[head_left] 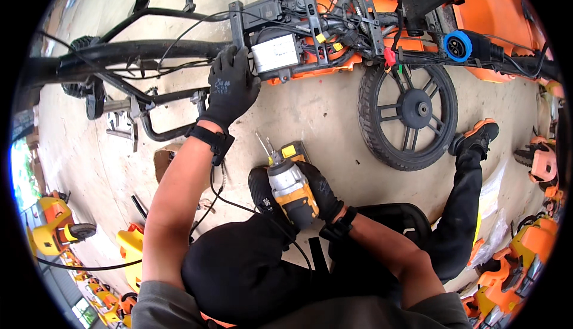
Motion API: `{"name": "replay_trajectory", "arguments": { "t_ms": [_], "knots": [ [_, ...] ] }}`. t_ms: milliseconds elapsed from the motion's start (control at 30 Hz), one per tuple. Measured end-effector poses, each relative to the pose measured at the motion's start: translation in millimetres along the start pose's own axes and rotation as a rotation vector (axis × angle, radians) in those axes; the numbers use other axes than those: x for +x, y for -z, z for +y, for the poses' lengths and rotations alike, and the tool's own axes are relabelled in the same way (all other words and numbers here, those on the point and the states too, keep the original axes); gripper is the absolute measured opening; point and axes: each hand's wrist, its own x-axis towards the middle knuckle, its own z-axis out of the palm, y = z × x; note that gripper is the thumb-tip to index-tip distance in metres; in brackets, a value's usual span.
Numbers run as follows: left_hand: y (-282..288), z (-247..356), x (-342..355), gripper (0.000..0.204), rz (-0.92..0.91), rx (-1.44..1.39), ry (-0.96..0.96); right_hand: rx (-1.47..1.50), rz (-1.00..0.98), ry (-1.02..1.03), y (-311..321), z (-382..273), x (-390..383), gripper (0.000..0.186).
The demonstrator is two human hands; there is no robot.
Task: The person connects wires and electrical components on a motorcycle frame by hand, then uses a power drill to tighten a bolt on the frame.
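So we've got the silver box (274,53) as our marker here: our left hand (234,84), in a black glove, is just left of it, fingers out fairly straight on the upright black bar (237,28) of the bike frame (179,48), not curled round it as far as we can tell. Our right hand (322,193) is wrapped around the power drill (292,192), which is well back from the box on our side, nose pointing away from us. Looks to us like a steady-the-frame, tool-ready step, no drilling yet. Next move probably calls for lining the bit up squarely and minding the loose wires (337,34) right of the box.
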Motion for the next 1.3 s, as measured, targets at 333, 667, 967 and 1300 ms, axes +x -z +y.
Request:
{"name": "replay_trajectory", "arguments": {
  "t_ms": [333, 667, 967, 1300],
  "knots": [
    [20.6, 9.3, -29.3, 0.058, 0.018, 0.017, 0.119, -1.265, 0.118, 0.578, 35.4, -96.6, -10.5, 0.030],
    [6.1, 20.7, -43.9, 0.062, -0.043, -0.013, 0.148, -0.795, 0.282, 0.005, 80.9, -136.3, -69.2, 0.024],
    [-1.2, 9.6, -36.4, 0.063, 0.024, -0.054, 0.198, -0.663, 0.244, -0.330, 95.9, -151.7, -40.1, 0.027],
    [-40.1, 24.2, -29.8, 0.091, 0.045, -0.030, 0.146, -1.016, -0.089, -0.099, 107.3, -166.1, -16.4, 0.044]
  ]
}}
